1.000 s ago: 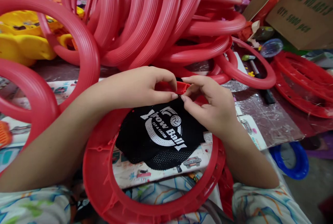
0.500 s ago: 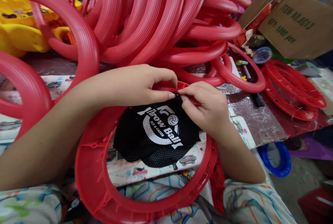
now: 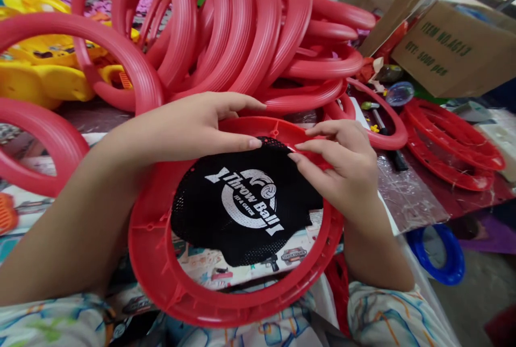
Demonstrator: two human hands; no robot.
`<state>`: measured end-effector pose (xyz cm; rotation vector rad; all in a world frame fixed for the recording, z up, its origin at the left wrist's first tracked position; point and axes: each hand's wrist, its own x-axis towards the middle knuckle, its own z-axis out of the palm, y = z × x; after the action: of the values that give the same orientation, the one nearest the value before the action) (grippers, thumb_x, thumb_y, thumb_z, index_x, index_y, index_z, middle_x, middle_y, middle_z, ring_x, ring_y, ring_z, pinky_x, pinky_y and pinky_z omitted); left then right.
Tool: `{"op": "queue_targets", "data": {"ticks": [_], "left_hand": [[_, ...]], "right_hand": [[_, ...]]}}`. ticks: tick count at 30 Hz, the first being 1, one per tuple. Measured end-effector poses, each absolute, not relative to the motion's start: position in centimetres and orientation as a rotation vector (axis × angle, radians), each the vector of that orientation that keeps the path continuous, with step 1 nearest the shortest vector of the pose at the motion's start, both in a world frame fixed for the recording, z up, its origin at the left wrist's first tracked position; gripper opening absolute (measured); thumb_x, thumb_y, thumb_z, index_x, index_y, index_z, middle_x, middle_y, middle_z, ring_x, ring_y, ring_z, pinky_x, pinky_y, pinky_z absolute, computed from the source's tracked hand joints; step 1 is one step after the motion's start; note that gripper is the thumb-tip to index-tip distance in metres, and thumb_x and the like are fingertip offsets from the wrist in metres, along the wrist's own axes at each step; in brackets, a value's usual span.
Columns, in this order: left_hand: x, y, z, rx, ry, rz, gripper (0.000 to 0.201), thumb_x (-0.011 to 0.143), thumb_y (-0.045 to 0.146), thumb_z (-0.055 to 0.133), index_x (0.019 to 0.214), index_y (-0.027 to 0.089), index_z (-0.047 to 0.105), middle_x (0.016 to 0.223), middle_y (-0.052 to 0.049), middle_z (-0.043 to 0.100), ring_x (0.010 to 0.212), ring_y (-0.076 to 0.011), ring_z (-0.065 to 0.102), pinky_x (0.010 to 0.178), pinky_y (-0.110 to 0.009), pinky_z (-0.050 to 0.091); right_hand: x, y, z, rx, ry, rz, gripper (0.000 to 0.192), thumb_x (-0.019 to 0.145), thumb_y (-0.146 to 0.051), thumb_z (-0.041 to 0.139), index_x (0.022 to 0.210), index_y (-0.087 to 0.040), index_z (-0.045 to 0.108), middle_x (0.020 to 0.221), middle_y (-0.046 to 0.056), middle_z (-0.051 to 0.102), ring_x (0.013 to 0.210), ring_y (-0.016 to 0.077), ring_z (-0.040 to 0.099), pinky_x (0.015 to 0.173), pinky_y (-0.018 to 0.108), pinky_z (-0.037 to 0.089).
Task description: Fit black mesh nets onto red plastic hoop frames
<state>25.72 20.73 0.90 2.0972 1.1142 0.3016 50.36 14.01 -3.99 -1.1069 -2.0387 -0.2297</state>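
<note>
Head view shows both hands working at the far edge of a red ring [image 3: 161,277] that rests on the person's lap and against the table edge. Inside the ring lies a black net [image 3: 245,202] with white words on it. The left hand [image 3: 193,127] pinches the top edge of the net between thumb and fingers. The right hand [image 3: 342,164] pinches the same edge just beside it, fingers partly spread.

To do this well, I think the net edge should be pulled snug and hooked along the rim bit by bit, keeping the cloth flat.

The ring tilts up toward the far side. The net's words run slanting from upper left to lower right. A pile of red rings [image 3: 242,30] sits behind.
</note>
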Motion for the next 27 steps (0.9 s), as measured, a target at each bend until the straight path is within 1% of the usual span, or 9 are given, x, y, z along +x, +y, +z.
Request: {"op": "queue_targets", "data": {"ticks": [2, 5, 7, 9, 12, 14, 20, 24, 27], "left_hand": [[25.1, 20.8, 1.1, 2.148, 1.122, 0.309, 0.063, 0.084, 0.06, 0.065, 0.138, 0.029, 0.057, 0.124, 0.001, 0.07, 0.106, -0.0202, 0.066, 0.084, -0.023, 0.051], [24.3, 20.8, 1.8, 2.277, 1.153, 0.134, 0.052, 0.086, 0.062, 0.063, 0.125, 0.028, 0.063, 0.115, 0.002, 0.071, 0.095, -0.0181, 0.065, 0.074, -0.023, 0.049], [24.0, 20.7, 2.2, 2.286, 1.145, 0.03, 0.045, 0.086, 0.059, 0.064, 0.115, 0.025, 0.064, 0.101, 0.003, 0.07, 0.082, -0.0153, 0.062, 0.064, -0.021, 0.045], [24.1, 20.5, 2.6, 2.213, 1.092, 0.032, 0.041, 0.086, 0.054, 0.064, 0.112, 0.023, 0.062, 0.096, 0.002, 0.069, 0.078, -0.0136, 0.059, 0.06, -0.019, 0.044], [24.6, 20.1, 2.9, 2.166, 0.987, 0.131, 0.044, 0.09, 0.046, 0.06, 0.127, 0.022, 0.054, 0.11, 0.001, 0.067, 0.089, -0.0126, 0.059, 0.068, -0.016, 0.046], [24.7, 19.9, 3.0, 2.226, 0.946, 0.134, 0.044, 0.091, 0.045, 0.058, 0.13, 0.025, 0.055, 0.114, 0.002, 0.066, 0.092, -0.0117, 0.06, 0.07, -0.014, 0.045], [25.0, 20.2, 1.9, 2.343, 0.894, 0.217, 0.032, 0.086, 0.054, 0.06, 0.101, 0.029, 0.072, 0.101, 0.002, 0.068, 0.086, -0.0144, 0.062, 0.07, -0.02, 0.047], [25.6, 20.2, 1.1, 2.35, 0.894, 0.301, 0.031, 0.087, 0.051, 0.057, 0.096, 0.028, 0.075, 0.098, 0.0, 0.068, 0.085, -0.0148, 0.063, 0.074, -0.023, 0.047], [25.8, 20.3, 0.9, 2.337, 0.873, 0.329, 0.029, 0.087, 0.046, 0.056, 0.094, 0.027, 0.076, 0.097, 0.0, 0.068, 0.086, -0.0146, 0.063, 0.077, -0.024, 0.047]], "right_hand": [[50.4, 13.8, -3.9, -1.107, -2.039, -0.203, 0.008, 0.082, -0.026, 0.079, 0.086, -0.026, 0.071, 0.1, 0.006, 0.072, 0.095, 0.0248, 0.068, 0.082, 0.045, 0.055], [50.1, 13.5, -4.0, -1.095, -2.065, -0.123, 0.011, 0.083, -0.03, 0.078, 0.089, -0.024, 0.071, 0.103, 0.007, 0.071, 0.098, 0.0239, 0.067, 0.086, 0.043, 0.055], [49.8, 13.4, -4.2, -1.086, -2.101, -0.1, 0.015, 0.084, -0.035, 0.077, 0.093, -0.024, 0.072, 0.107, 0.008, 0.07, 0.102, 0.0248, 0.065, 0.087, 0.044, 0.054], [49.4, 13.4, -4.3, -1.07, -2.135, -0.133, 0.02, 0.085, -0.038, 0.076, 0.095, -0.022, 0.072, 0.111, 0.01, 0.068, 0.105, 0.0263, 0.064, 0.087, 0.045, 0.053], [48.9, 13.6, -4.4, -1.043, -2.165, -0.25, 0.022, 0.085, -0.039, 0.075, 0.092, -0.019, 0.073, 0.111, 0.012, 0.069, 0.104, 0.028, 0.063, 0.089, 0.047, 0.051], [48.6, 13.6, -4.3, -1.061, -2.17, -0.269, 0.021, 0.086, -0.04, 0.074, 0.089, -0.019, 0.073, 0.11, 0.012, 0.069, 0.101, 0.028, 0.063, 0.088, 0.048, 0.05], [47.7, 13.7, -4.1, -1.113, -2.158, -0.149, 0.013, 0.091, -0.031, 0.066, 0.087, -0.021, 0.073, 0.112, 0.01, 0.068, 0.102, 0.027, 0.062, 0.087, 0.047, 0.052], [47.8, 13.5, -4.2, -1.055, -2.146, -0.065, 0.01, 0.09, -0.025, 0.066, 0.094, -0.023, 0.075, 0.117, 0.01, 0.068, 0.108, 0.026, 0.064, 0.088, 0.046, 0.055], [48.0, 13.4, -4.2, -1.069, -2.114, 0.015, 0.008, 0.089, -0.026, 0.069, 0.093, -0.026, 0.076, 0.115, 0.007, 0.069, 0.105, 0.0252, 0.065, 0.086, 0.046, 0.056]]}}
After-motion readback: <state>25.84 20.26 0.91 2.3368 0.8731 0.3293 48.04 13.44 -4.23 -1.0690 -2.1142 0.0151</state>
